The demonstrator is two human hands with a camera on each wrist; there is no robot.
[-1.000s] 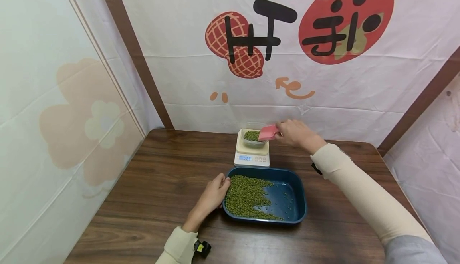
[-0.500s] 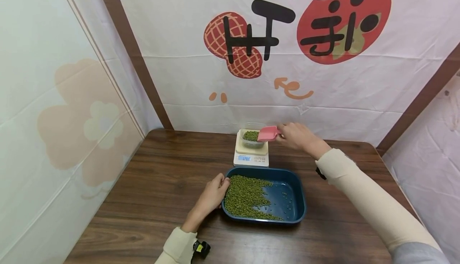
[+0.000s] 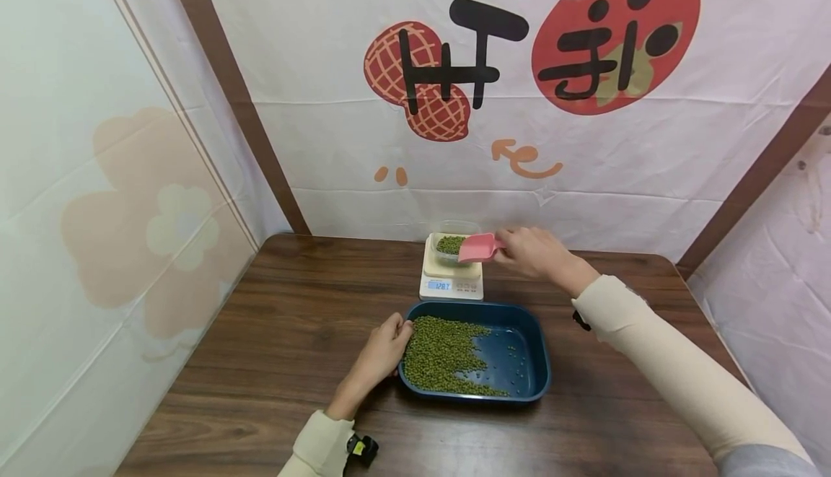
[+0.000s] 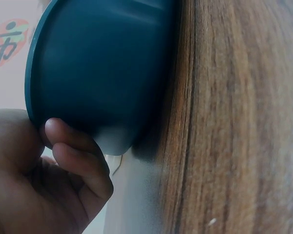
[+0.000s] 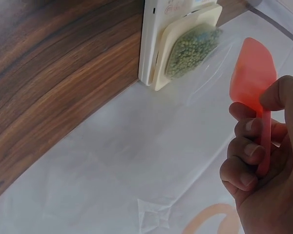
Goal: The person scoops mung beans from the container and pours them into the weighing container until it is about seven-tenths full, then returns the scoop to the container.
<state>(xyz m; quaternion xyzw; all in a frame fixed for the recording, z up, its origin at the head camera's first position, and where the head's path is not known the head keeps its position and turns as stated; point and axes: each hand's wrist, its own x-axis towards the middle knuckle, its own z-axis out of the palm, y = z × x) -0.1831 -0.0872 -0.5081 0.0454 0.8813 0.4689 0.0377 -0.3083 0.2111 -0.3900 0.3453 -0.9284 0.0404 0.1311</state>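
Note:
My right hand (image 3: 535,252) grips the handle of a pink scoop (image 3: 477,247), fingers wrapped round it in the right wrist view. The scoop is over the right edge of a clear plastic container (image 5: 195,51) that holds green mung beans (image 3: 449,244). This container stands on a white and cream kitchen scale (image 3: 428,271) with a lit display. In front of the scale sits a dark blue tray (image 3: 540,351), with more mung beans (image 3: 441,354) heaped on its left side. My left hand (image 3: 383,351) holds the tray's left rim, fingertips against its outer wall (image 4: 102,73) in the left wrist view.
Everything stands on a dark wood-grain table (image 3: 292,333). A white printed cloth (image 3: 337,145) hangs right behind the table's back edge, close to the scale. More cloth walls rise on the left and right sides.
The right hand and pink scoop have come slightly down, toward the front of the container. The left hand keeps its hold on the tray. The head view has shifted a little.

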